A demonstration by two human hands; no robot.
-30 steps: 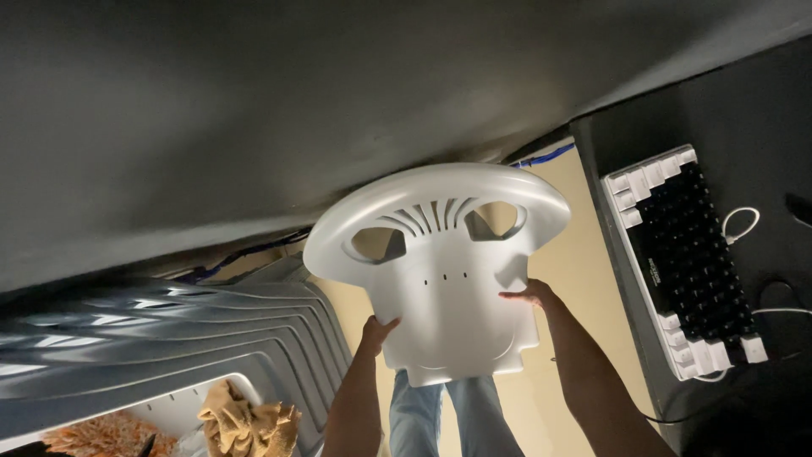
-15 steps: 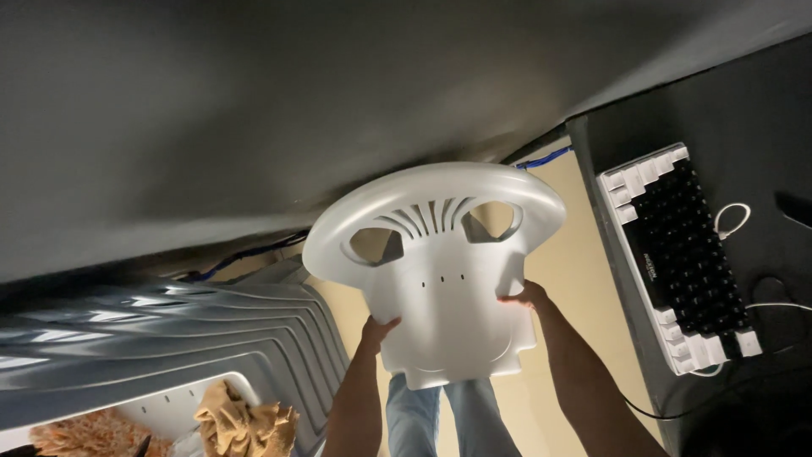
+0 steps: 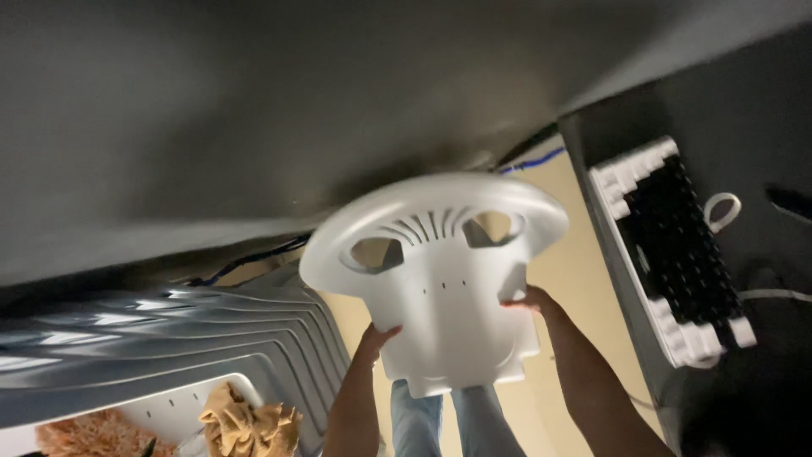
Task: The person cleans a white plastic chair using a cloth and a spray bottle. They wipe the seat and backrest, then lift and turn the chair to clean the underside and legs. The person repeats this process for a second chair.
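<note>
A white plastic chair (image 3: 444, 288) fills the middle of the view, seen from above with its curved back and armrests toward the wall. My left hand (image 3: 375, 341) grips the seat's left edge. My right hand (image 3: 531, 300) holds the seat's right edge by the armrest. Both forearms reach up from the bottom of the frame. My legs in light blue jeans (image 3: 452, 423) show under the seat, above a tan floor (image 3: 567, 279).
A stack of white plastic chairs (image 3: 169, 338) stands at the left, with a tan cloth (image 3: 245, 423) lying on the top seat. A dark desk (image 3: 727, 169) at the right carries a black and white keyboard (image 3: 672, 245) and cables. A dark wall (image 3: 296, 110) spans the top.
The chair and both hands have stayed nearly in place; the view has shifted slightly. My grip on the seat's two edges is unchanged.
</note>
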